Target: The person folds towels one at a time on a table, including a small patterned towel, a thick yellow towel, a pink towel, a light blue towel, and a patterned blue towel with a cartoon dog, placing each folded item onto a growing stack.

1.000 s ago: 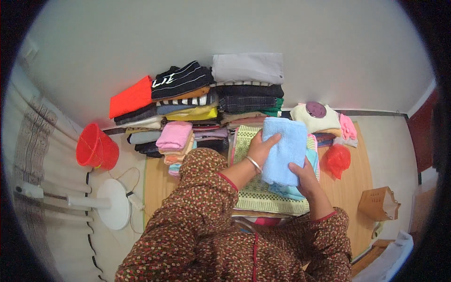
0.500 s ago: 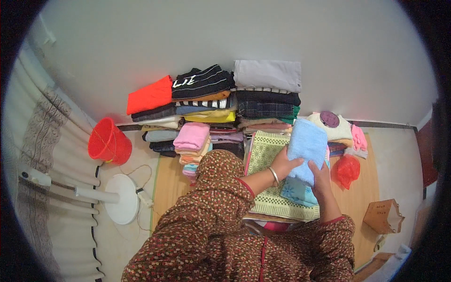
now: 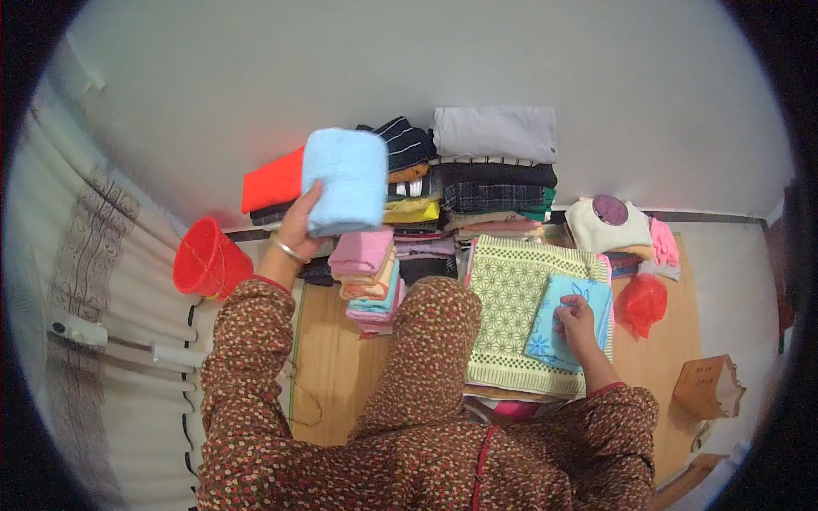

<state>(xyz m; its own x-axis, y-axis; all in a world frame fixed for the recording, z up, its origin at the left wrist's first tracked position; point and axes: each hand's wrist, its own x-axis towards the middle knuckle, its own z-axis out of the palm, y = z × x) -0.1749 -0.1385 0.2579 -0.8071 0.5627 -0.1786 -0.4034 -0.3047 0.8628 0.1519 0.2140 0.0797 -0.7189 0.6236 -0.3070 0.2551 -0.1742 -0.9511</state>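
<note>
My left hand point(image 3: 298, 226) is closed on a folded light-blue towel point(image 3: 345, 180), thumb on its near face, held up over the left part of the clothes stacks. Below and slightly right of it stands a stack of small folded towels point(image 3: 368, 277), pink on top, with orange, turquoise and pink under it. My right hand point(image 3: 578, 322) has its fingers drawn together on a folded turquoise towel point(image 3: 550, 336) with blue flowers. That towel lies on a larger pale-green patterned towel point(image 3: 507, 319), which tops a flat pile.
Folded clothes point(image 3: 494, 175) stand in stacks along the wall. Right of them are a white garment point(image 3: 596, 230), a pink cloth point(image 3: 663, 241), a red plastic bag point(image 3: 643, 302) and a brown paper bag point(image 3: 705, 387). A red bucket point(image 3: 211, 260) stands left, near the curtain point(image 3: 85, 255).
My left hand has carried the light-blue towel up and left, away from the patterned pile. My right hand has let go of it and now rests at the turquoise towel.
</note>
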